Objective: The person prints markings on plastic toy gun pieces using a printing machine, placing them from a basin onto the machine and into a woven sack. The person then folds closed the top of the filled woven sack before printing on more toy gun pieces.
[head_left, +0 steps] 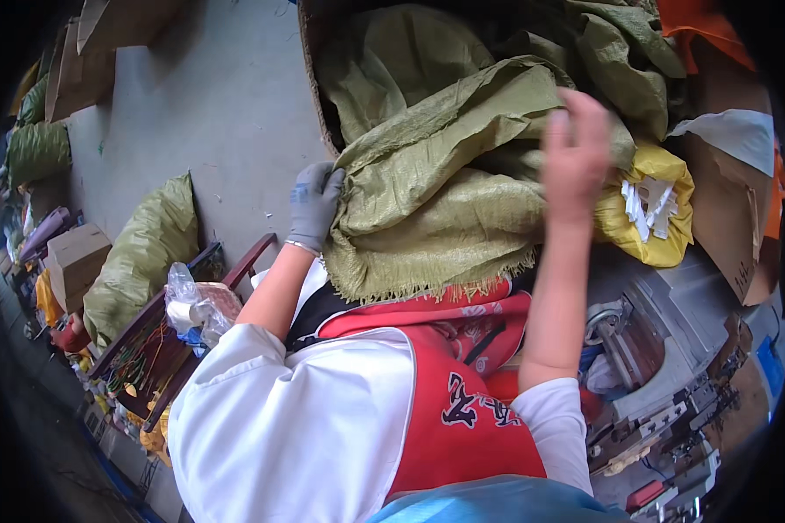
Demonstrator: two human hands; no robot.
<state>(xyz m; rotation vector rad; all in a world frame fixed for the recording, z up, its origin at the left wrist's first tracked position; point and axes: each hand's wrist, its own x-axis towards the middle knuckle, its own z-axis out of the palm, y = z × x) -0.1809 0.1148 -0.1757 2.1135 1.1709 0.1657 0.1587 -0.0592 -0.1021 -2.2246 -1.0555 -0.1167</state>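
Note:
A large olive-green woven sack (pixel 436 200) with a frayed lower edge lies bunched in front of me, over my red apron. My left hand (pixel 314 205), in a grey glove, is shut on the sack's left edge. My right hand (pixel 576 157) is bare and slightly blurred. It rests flat against the sack's upper right folds, fingers extended upward, with nothing gripped in it. More green sacks (pixel 384 61) are piled behind, inside a big cardboard box (pixel 316 96).
A yellow bag (pixel 672 248) holding white pieces sits just right of my right hand. A grey machine (pixel 672 349) stands at lower right. On my left are a wooden rack with wires (pixel 153 353), a clear plastic bag (pixel 192 301), a stuffed green sack (pixel 144 253) and cardboard boxes (pixel 74 257).

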